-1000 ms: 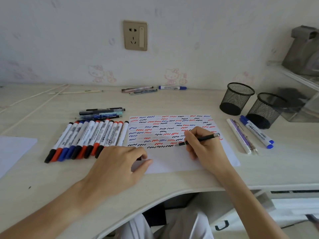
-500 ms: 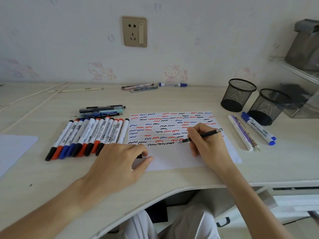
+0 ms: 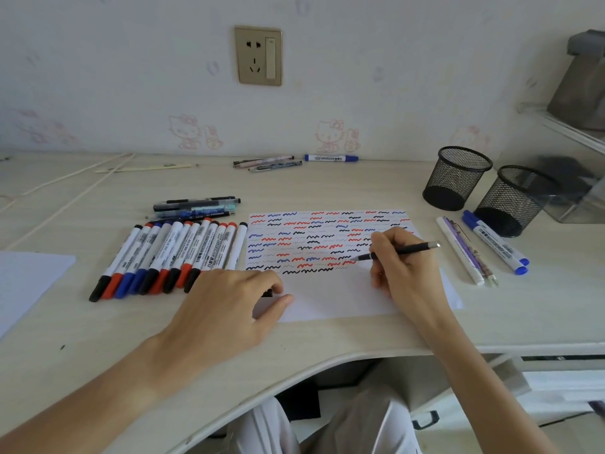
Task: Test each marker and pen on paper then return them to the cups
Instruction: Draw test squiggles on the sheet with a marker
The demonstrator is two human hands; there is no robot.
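Note:
A white paper [image 3: 330,299] covered in red, blue and black squiggles lies in the middle of the desk. My right hand [image 3: 406,273] grips a thin black pen [image 3: 406,250], its tip touching the paper at the end of a lower squiggle row. My left hand [image 3: 226,303] rests on the paper's near left corner, fingers curled over a small black cap [image 3: 268,293]. Two empty black mesh cups [image 3: 456,178] [image 3: 515,201] stand at the right. A row of several whiteboard markers [image 3: 170,253] lies left of the paper.
Several dark pens [image 3: 196,206] lie behind the marker row. Two blue markers [image 3: 497,245] and thin pens [image 3: 465,252] lie by the cups. More pens [image 3: 266,163] and a blue marker [image 3: 330,157] sit by the wall. A second sheet [image 3: 26,280] lies at the left edge.
My right hand has slid the pen tip to the right along the lower row of squiggles. My left hand stays on the paper's corner.

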